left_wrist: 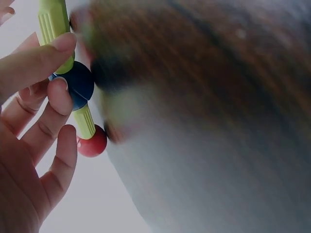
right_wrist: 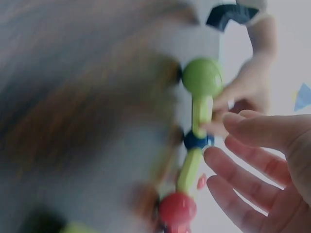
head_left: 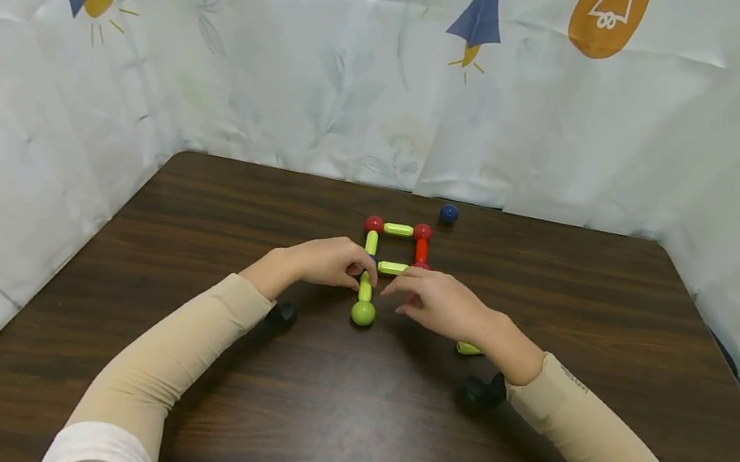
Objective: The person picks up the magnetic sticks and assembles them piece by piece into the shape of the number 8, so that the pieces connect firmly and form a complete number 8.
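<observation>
My left hand (head_left: 333, 262) pinches a light-green rod (left_wrist: 54, 22) between thumb and fingers, close to the dark blue ball (left_wrist: 81, 82) at one end. At the near end of that rod sits a green ball (head_left: 363, 313). Beyond the blue ball, a square of balls and rods lies on the table: red balls (head_left: 374, 224), more green rods (head_left: 398, 230) and one red rod (head_left: 422, 251). The right hand (head_left: 439, 303) hovers beside the square's near right corner, partly covering the red ball there. Its fingers are relaxed and hold nothing.
A loose blue ball (head_left: 449, 214) lies near the back edge of the dark wooden table (head_left: 336, 423). Another green rod (head_left: 468, 349) shows partly from under the right forearm. A patterned white curtain (head_left: 335, 93) hangs behind the table.
</observation>
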### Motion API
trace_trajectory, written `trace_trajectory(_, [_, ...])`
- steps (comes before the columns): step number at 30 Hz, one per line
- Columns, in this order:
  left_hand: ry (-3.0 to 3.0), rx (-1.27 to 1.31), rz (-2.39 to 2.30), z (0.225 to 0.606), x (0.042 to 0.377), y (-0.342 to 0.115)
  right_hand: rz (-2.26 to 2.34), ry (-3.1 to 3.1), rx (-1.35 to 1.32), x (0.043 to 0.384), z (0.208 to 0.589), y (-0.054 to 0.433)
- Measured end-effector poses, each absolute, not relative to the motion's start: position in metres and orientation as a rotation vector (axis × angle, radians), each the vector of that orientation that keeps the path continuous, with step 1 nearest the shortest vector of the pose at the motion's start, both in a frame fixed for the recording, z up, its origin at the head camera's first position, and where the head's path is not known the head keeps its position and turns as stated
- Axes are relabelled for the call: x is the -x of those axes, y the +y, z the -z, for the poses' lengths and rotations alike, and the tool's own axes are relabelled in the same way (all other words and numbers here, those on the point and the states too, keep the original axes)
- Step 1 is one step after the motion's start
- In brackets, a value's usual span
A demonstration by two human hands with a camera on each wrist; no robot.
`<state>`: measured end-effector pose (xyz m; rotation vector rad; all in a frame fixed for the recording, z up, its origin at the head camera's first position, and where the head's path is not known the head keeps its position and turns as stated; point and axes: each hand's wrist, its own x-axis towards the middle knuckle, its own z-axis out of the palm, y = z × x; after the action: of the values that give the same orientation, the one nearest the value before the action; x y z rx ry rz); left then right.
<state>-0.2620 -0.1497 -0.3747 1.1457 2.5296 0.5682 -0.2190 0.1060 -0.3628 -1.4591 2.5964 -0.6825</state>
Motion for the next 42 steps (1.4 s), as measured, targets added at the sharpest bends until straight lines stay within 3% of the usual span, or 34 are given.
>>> trace_trajectory(19, [2.313, -0.991, -0.704, 0.375, 0.253, -0.151, 0.59, 2.537, 1.038, 0.238, 0.358, 0.206])
trace_trajectory(42, [2.229, -1.014, -0.701, 0.374, 0.256, -0.152, 0.597, 2.531, 1.022, 0.239, 0.37, 0.213])
